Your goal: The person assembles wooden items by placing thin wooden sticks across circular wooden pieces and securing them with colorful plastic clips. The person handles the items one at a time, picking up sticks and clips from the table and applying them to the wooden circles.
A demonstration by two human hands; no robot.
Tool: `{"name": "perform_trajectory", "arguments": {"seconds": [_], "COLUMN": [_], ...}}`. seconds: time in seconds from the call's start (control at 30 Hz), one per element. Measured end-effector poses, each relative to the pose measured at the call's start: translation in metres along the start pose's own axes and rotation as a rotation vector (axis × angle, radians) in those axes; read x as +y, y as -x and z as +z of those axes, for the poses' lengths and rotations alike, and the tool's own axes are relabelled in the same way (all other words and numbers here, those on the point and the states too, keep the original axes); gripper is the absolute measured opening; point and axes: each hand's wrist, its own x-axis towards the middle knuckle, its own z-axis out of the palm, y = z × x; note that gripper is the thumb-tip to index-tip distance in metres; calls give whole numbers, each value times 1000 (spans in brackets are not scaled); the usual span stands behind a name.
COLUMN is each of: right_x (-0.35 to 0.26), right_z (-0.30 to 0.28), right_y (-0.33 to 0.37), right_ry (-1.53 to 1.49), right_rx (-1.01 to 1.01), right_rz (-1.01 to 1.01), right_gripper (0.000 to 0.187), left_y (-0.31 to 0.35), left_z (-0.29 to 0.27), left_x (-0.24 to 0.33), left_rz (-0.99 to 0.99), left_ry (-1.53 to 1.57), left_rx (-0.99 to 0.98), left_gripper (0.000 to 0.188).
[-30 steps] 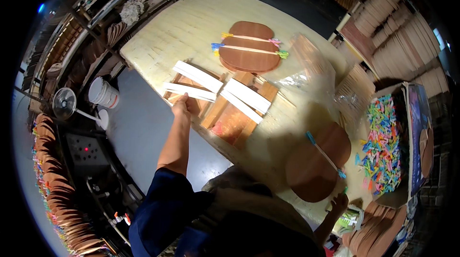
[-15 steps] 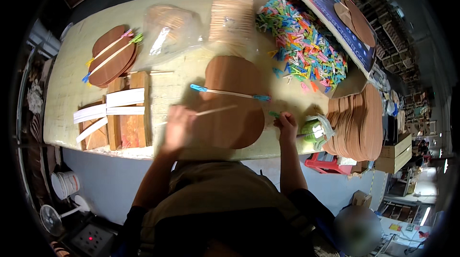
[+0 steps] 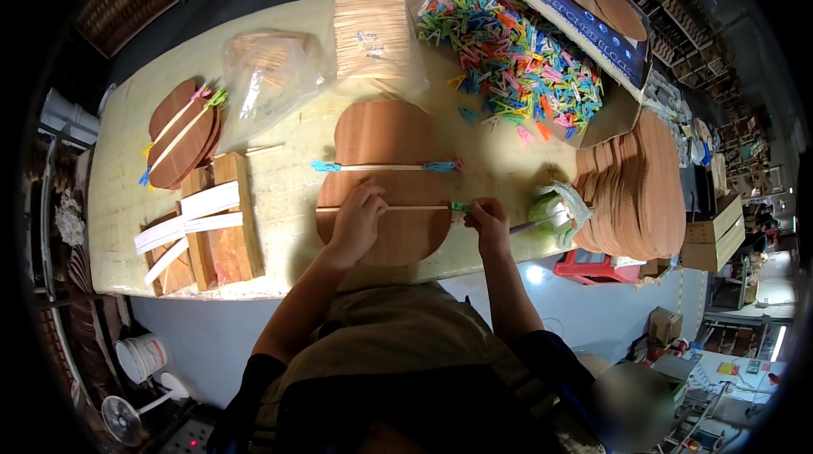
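A guitar-shaped brown wood panel (image 3: 406,235) lies flat in front of me. Across its waist runs one thin wooden strip (image 3: 381,168), with a blue clothespin (image 3: 325,166) at its left end and another blue clothespin (image 3: 440,166) at its right. Nearer to me, a second wooden strip (image 3: 417,207) spans the wider part of the panel. My left hand (image 3: 359,215) has curled fingers on this strip and covers part of it. At the strip's right end, by the panel's edge, my right hand (image 3: 489,222) pinches a small green clothespin (image 3: 458,207).
Clipped panels (image 3: 182,136) and a wooden rack with white strips (image 3: 212,200) lie left. Behind are bagged sticks (image 3: 370,35) and a box of colourful clothespins (image 3: 525,56). A glue container (image 3: 555,215) with a handled tool and stacked panels (image 3: 635,187) stand right.
My left hand has brought the second strip rightward onto the panel, where it now lies straight across. My right hand has moved the green clothespin left to the strip's end.
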Motion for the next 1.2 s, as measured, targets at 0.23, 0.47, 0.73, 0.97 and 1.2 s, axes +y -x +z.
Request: {"name": "perform_trajectory", "arguments": {"seconds": [0.23,0.47,0.73,0.97,1.2], "right_x": [1,-5,-24,-86,-19], "right_z": [16,13,57,159,273], "right_y": [8,-37,-128,-97,-27], "right_ry": [-27,452,1576,754,390], "right_rx": [-60,-57,-173,-542,-1138], "right_rz": [-32,-201,-861,-492,132], "right_gripper": [11,19,28,17,16], "left_y": [0,0,1,3,12], "left_z": [1,-2,-1,-3,20], "left_x": [-4,-5,-10,-12,-30], "left_rz": [15,0,-6,46,-10], "left_ry": [14,41,93,109,49], "left_rx": [4,9,20,62,35], "left_gripper": [7,7,6,6,16]}}
